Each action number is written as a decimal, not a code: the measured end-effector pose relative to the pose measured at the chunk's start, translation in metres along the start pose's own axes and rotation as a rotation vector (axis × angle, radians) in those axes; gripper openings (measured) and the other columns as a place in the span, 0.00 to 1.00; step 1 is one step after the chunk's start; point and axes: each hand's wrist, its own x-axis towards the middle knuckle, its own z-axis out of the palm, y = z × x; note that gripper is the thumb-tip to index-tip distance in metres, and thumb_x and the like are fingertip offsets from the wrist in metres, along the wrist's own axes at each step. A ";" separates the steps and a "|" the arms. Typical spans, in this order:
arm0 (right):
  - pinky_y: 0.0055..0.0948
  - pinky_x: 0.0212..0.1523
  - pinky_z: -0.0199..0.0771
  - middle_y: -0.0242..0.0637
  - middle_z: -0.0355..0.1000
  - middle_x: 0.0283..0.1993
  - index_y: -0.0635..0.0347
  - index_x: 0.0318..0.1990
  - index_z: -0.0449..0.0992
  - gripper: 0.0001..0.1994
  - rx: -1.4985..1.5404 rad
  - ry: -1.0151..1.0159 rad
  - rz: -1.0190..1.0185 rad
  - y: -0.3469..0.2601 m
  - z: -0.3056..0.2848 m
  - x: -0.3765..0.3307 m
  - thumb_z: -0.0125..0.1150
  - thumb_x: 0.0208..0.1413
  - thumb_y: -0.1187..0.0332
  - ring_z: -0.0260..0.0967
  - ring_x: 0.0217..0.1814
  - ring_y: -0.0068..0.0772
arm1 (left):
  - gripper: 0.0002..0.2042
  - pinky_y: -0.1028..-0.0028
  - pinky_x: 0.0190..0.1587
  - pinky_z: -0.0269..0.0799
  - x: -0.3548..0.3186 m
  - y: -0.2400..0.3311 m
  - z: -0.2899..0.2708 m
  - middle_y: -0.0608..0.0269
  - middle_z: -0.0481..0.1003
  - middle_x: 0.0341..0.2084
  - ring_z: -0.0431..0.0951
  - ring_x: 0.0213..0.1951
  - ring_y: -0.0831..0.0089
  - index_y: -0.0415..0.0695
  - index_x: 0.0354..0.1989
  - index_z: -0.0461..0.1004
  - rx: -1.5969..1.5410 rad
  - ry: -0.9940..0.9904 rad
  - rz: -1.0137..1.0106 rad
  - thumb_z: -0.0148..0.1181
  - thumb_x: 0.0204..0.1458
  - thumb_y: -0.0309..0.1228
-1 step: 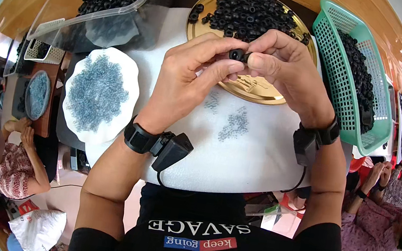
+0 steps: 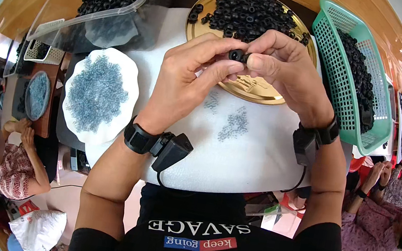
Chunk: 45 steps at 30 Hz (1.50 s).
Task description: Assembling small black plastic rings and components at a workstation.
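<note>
Left hand point(image 2: 186, 68), right hand point(image 2: 293, 72): pinched on black ring-ended part point(image 2: 235, 55), upper centre | apparently unfinished | loose parts point(image 2: 250, 15) left, gold tray point(image 2: 259, 90)

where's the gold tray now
In the head view, the gold tray is at upper centre, partly hidden by the right hand, left of the green basket.

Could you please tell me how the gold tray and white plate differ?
The gold tray has a smooth rim; the white plate has a scalloped one. The gold tray bears black hollow pieces, the white plate finer bluish pieces. Both carry heaps of small pieces.
</note>
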 end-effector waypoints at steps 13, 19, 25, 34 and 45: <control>0.22 0.37 0.77 0.28 0.70 0.29 0.61 0.44 0.72 0.16 0.118 -0.094 0.138 0.010 -0.002 0.001 0.67 0.52 0.63 0.69 0.30 0.17 | 0.13 0.80 0.30 0.70 0.001 0.007 -0.002 0.63 0.75 0.31 0.75 0.31 0.77 0.42 0.44 0.78 0.210 -0.015 0.160 0.63 0.48 0.23; 0.24 0.37 0.80 0.27 0.69 0.30 0.62 0.48 0.71 0.19 0.209 -0.188 0.206 0.014 -0.005 0.000 0.66 0.53 0.61 0.68 0.28 0.15 | 0.13 0.77 0.36 0.72 0.003 0.010 -0.003 0.60 0.71 0.43 0.73 0.40 0.72 0.43 0.43 0.78 0.263 -0.013 0.275 0.63 0.48 0.24; 0.26 0.36 0.81 0.29 0.70 0.31 0.64 0.46 0.73 0.17 0.261 -0.255 0.167 0.019 -0.002 0.001 0.65 0.54 0.62 0.68 0.29 0.17 | 0.12 0.72 0.43 0.73 0.003 0.006 -0.004 0.59 0.73 0.42 0.74 0.44 0.68 0.42 0.43 0.78 0.176 -0.060 0.283 0.62 0.49 0.25; 0.26 0.36 0.82 0.35 0.73 0.36 0.65 0.46 0.73 0.17 0.350 -0.355 0.127 0.026 -0.011 0.001 0.65 0.53 0.64 0.74 0.34 0.22 | 0.12 0.65 0.52 0.70 0.005 0.005 -0.006 0.55 0.74 0.44 0.73 0.51 0.61 0.40 0.44 0.76 0.113 -0.173 0.293 0.61 0.50 0.26; 0.29 0.40 0.82 0.39 0.74 0.40 0.64 0.47 0.73 0.20 0.324 -0.312 0.043 0.028 0.001 0.000 0.68 0.50 0.63 0.76 0.39 0.27 | 0.12 0.67 0.47 0.77 0.004 0.012 -0.004 0.54 0.78 0.41 0.76 0.51 0.57 0.39 0.42 0.78 0.096 -0.127 0.295 0.61 0.48 0.22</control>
